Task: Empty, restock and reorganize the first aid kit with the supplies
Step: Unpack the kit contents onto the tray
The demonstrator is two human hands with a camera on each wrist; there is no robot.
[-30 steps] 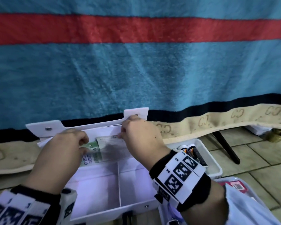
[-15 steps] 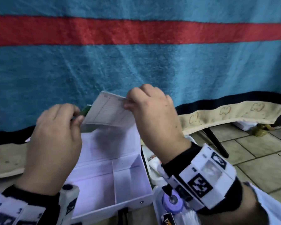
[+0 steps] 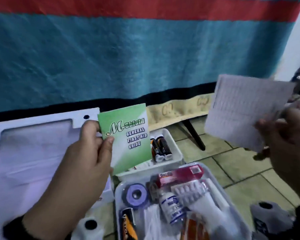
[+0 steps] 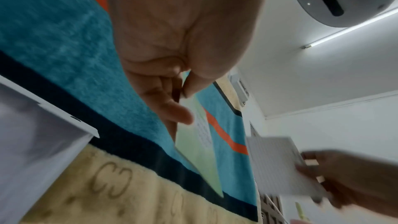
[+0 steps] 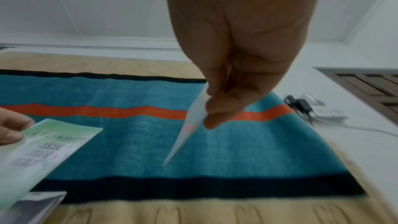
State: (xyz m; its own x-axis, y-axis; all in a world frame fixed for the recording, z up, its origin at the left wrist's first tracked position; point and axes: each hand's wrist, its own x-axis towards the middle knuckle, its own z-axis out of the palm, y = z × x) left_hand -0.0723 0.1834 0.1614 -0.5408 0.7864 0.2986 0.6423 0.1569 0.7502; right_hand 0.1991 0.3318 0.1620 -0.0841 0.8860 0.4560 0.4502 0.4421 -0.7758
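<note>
Fingers and thumb of the left hand [image 3: 87,153] are pinched on the near edge of one glossy green booklet [image 3: 126,135], held upright above the white tray [image 3: 173,149]. One thin, pale printed sheet [image 3: 246,110] is gripped at its corner by the right hand [image 3: 287,146], raised to the right. One white first aid kit [image 3: 29,153] lies open beside two black tubes [image 3: 160,146] in that tray.
</note>
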